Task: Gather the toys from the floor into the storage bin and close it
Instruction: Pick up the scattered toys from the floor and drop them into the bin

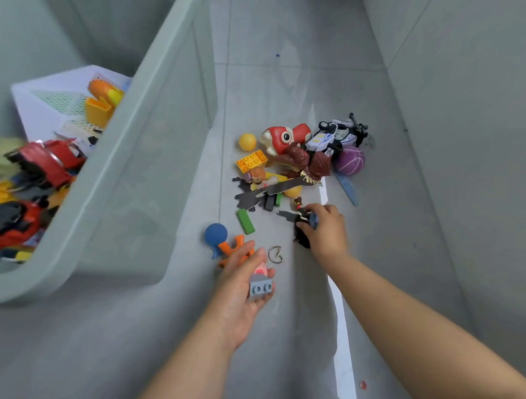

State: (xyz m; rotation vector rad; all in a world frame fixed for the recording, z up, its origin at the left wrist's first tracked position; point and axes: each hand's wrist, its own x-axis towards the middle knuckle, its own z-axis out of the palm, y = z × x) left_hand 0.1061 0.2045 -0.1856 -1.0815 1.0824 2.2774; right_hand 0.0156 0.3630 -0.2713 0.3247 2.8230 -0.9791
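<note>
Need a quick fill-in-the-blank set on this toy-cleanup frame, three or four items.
1. The left hand holds a two-stud brick coloured ____.
2. The ball with basketball lines is ____.
3. The red toy cars lie inside the ____.
4. The dark figure is gripped by the ____.
Missing words: grey; purple; storage bin; right hand.

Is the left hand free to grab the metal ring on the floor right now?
Probably not easily. Nothing lies between the left hand and the metal ring, which sits just beside it, but the hand holds a grey brick and a pink piece.
</note>
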